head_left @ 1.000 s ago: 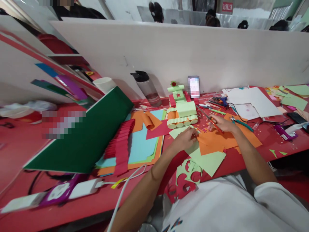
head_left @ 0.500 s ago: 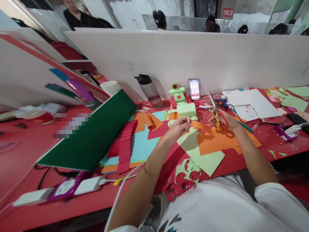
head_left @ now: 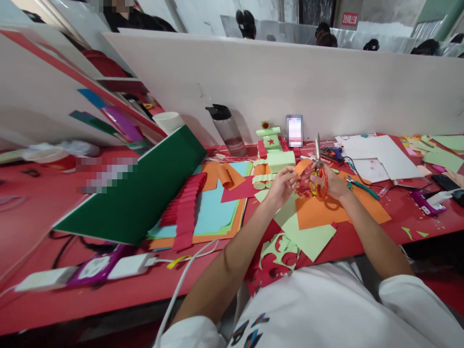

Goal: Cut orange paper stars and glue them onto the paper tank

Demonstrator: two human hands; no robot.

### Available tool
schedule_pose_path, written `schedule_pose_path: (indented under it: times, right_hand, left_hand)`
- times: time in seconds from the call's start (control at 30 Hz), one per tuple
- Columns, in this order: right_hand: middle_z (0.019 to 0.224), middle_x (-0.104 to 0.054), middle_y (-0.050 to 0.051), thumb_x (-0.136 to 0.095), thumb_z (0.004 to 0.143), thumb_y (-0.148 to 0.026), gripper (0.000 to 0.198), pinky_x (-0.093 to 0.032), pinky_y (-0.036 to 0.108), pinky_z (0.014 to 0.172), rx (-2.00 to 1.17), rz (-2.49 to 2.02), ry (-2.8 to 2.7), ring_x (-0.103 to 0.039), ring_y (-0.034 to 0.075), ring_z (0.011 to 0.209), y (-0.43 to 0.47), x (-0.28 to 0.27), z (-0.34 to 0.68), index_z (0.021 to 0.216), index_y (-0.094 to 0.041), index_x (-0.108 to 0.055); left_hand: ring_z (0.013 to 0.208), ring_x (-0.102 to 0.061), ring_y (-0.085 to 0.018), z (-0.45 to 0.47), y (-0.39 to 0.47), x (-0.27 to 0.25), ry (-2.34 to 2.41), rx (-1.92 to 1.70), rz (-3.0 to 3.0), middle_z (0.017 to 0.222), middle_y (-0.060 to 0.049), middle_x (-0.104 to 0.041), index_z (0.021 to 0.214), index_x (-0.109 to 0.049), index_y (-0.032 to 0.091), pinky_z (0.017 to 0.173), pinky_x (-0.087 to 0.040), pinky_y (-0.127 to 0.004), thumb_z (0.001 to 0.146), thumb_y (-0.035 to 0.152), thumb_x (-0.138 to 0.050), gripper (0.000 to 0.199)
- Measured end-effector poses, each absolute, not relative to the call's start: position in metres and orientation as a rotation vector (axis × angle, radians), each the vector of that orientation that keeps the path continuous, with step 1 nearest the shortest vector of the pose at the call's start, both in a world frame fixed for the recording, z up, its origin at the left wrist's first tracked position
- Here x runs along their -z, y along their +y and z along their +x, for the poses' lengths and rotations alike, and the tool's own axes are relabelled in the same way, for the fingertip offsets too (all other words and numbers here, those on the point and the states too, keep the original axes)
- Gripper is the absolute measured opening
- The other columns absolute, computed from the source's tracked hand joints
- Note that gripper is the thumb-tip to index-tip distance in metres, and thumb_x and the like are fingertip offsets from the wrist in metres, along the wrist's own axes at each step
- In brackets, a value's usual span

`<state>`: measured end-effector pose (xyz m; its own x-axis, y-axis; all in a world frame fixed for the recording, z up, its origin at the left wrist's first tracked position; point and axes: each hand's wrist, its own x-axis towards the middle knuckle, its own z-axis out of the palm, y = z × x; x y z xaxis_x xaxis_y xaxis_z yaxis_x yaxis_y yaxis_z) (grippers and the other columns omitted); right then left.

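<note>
Orange paper, in a narrow curled strip [head_left: 304, 166], is held above the table [head_left: 145, 292], before a light-green paper model [head_left: 281, 162]. The left hand [head_left: 284, 186] pinches its end between thumb and fingertips; the right hand [head_left: 330, 183] is closed round the handles of the scissors [head_left: 321, 186], blades upward. Whether the right fingertips also touch the strip, I cannot tell from where I stand. Risks noted: a hard pinch could crease the strip; tilting blades could nick it; a left knuckle could knock the model, close behind. Pliers [head_left: 363, 187] lie beside the right wrist, near orange sheets [head_left: 315, 217]. A white cable [head_left: 178, 282] runs by the left forearm and could snag it. Cut-out scraps [head_left: 268, 247] lie at the near edge, liable to slide off.
</note>
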<state>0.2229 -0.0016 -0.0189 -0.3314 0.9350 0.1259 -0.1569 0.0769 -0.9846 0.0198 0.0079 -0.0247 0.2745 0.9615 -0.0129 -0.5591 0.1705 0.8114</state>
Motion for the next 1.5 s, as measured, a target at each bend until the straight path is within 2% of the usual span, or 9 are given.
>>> schedule_pose_path:
  times: [0.17,0.27,0.43,0.53,0.7,0.9,1.07,1.33,1.5]
  right_hand:
    - [0.079,-0.051,-0.008,-0.089,0.071,-0.039,0.052,-0.045,0.024,0.055,-1.130,-0.937,-1.270,-0.053,0.012,0.064,0.004,0.028,0.207,0.107,-0.029,-0.053]
    - [0.077,-0.047,-0.008,-0.088,0.070,-0.039,0.049,-0.042,0.023,0.053,-1.044,-0.944,-1.235,-0.046,0.011,0.061,0.007,0.031,0.207,0.101,-0.028,-0.051]
    - [0.080,-0.050,-0.006,-0.088,0.070,-0.036,0.049,-0.045,0.025,0.057,-0.912,-0.942,-1.216,-0.050,0.013,0.064,0.011,0.029,0.212,0.098,-0.028,-0.048]
    - [0.077,-0.049,-0.006,-0.087,0.071,-0.039,0.050,-0.044,0.027,0.058,-0.864,-0.984,-1.254,-0.051,0.014,0.065,0.009,0.023,0.212,0.098,-0.028,-0.047]
    - [0.081,-0.048,-0.004,-0.083,0.076,-0.043,0.047,-0.046,0.028,0.065,-0.834,-0.978,-1.318,-0.051,0.015,0.070,0.000,0.016,0.207,0.099,-0.028,-0.045]
    - [0.089,-0.053,-0.001,-0.081,0.079,-0.043,0.047,-0.050,0.032,0.073,-0.701,-0.999,-1.424,-0.053,0.020,0.079,-0.005,0.017,0.204,0.109,-0.029,-0.048]
    - [0.091,-0.054,0.001,-0.081,0.080,-0.042,0.046,-0.052,0.035,0.076,-0.677,-0.975,-1.408,-0.055,0.021,0.081,-0.007,0.016,0.203,0.110,-0.030,-0.049]
    - [0.101,-0.058,0.002,-0.084,0.077,-0.043,0.047,-0.053,0.031,0.080,-0.806,-0.980,-1.340,-0.059,0.022,0.099,-0.010,0.014,0.202,0.104,-0.029,-0.049]
    - [0.089,-0.058,0.000,-0.082,0.081,-0.052,0.045,-0.052,0.032,0.076,-0.815,-0.923,-1.400,-0.060,0.020,0.084,-0.009,0.010,0.203,0.101,-0.028,-0.049]
  left_hand:
    - [0.059,-0.058,-0.007,0.028,0.000,0.036,0.681,-1.081,0.935,0.072,0.004,-0.062,0.084,-0.064,0.018,0.058,-0.048,-0.019,0.069,0.016,-0.083,0.025]
    - [0.057,-0.055,-0.008,0.032,-0.005,0.039,0.688,-1.031,1.018,0.071,0.005,-0.059,0.085,-0.063,0.018,0.059,-0.048,-0.022,0.071,0.019,-0.083,0.025]
    - [0.083,-0.067,-0.015,0.033,-0.006,0.040,0.661,-1.044,1.163,0.096,0.000,-0.069,0.106,-0.062,0.022,0.074,-0.053,-0.026,0.066,0.015,-0.085,0.047]
    - [0.095,-0.065,-0.016,0.031,-0.006,0.039,0.609,-1.113,1.315,0.107,-0.001,-0.066,0.116,-0.058,0.025,0.084,-0.053,-0.028,0.068,0.016,-0.084,0.055]
    - [0.091,-0.063,-0.014,0.028,-0.007,0.036,0.598,-1.188,1.312,0.103,0.000,-0.063,0.106,-0.059,0.025,0.081,-0.054,-0.026,0.071,0.020,-0.082,0.042]
    - [0.073,-0.066,-0.015,0.022,0.000,0.034,0.637,-1.058,1.219,0.088,-0.002,-0.069,0.096,-0.067,0.020,0.072,-0.055,-0.028,0.083,0.049,-0.076,0.033]
    - [0.071,-0.068,-0.016,0.025,-0.005,0.032,0.659,-1.020,1.327,0.077,-0.002,-0.073,0.085,-0.067,0.018,0.070,-0.053,-0.028,0.076,0.040,-0.088,0.032]
    - [0.062,-0.060,-0.014,0.028,-0.002,0.035,0.731,-1.168,1.329,0.067,0.003,-0.066,0.085,-0.065,0.020,0.065,-0.048,-0.026,0.079,0.039,-0.086,0.029]
    - [0.065,-0.062,-0.012,0.022,0.002,0.030,0.785,-1.314,1.256,0.077,0.001,-0.068,0.088,-0.061,0.021,0.065,-0.048,-0.024,0.084,0.041,-0.082,0.029]
